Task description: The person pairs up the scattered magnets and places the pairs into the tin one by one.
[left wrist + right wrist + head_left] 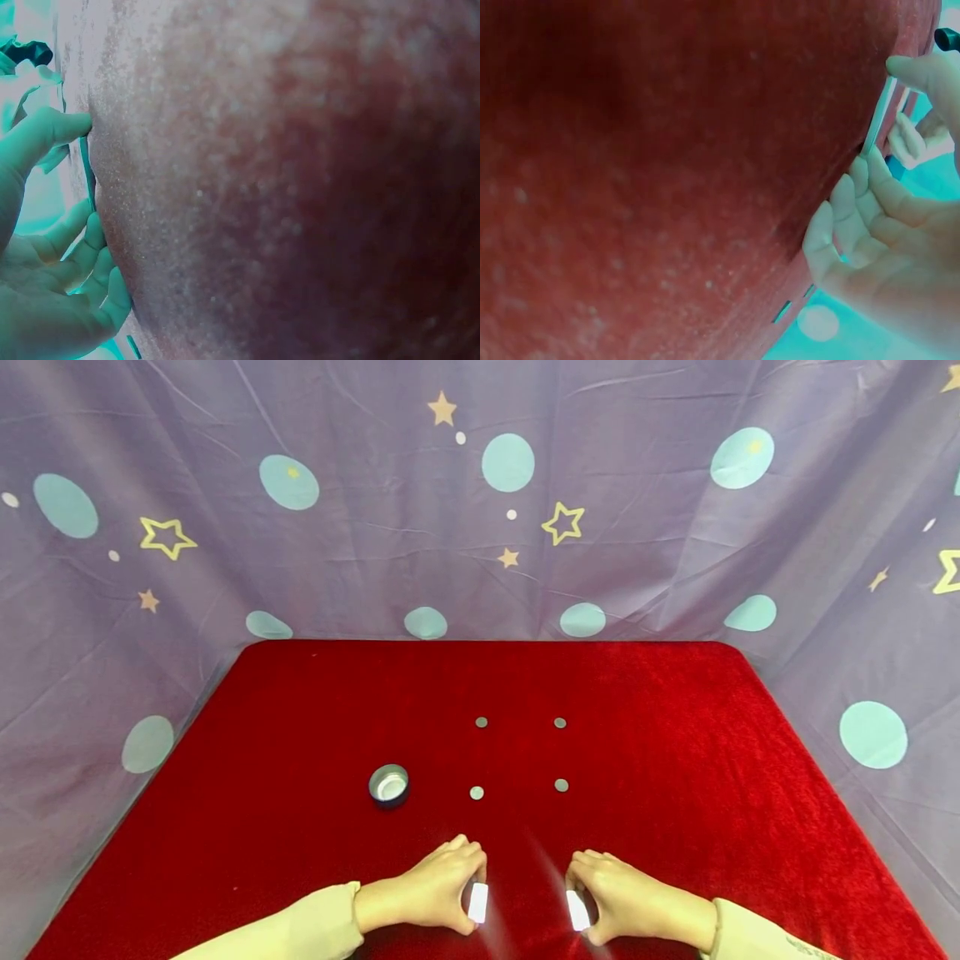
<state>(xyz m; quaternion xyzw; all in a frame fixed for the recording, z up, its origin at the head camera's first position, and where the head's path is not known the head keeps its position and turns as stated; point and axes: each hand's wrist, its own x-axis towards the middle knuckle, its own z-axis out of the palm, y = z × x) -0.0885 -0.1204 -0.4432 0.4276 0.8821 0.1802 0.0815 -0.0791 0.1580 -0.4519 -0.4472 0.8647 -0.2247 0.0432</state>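
In the head view my left hand (442, 885) is low at the centre, gripping a small flat, bright white rectangular piece (477, 902) between thumb and fingertips. To its right, my right hand (622, 897) holds a similar white rectangular piece (577, 911) the same way. The two hands face each other with a gap between them. Both wrist views show the pieces edge-on and thin: the left piece (88, 172) and the right piece (879, 116) are close to the red cloth. Whether they touch it I cannot tell.
Several small round silvery discs, one of them a near-left disc (477, 793), lie in a rough square beyond the hands. Left of them stands a small round open tin (388, 787). Red cloth (675, 735) covers the table; a patterned purple curtain (420, 568) encloses its back and sides.
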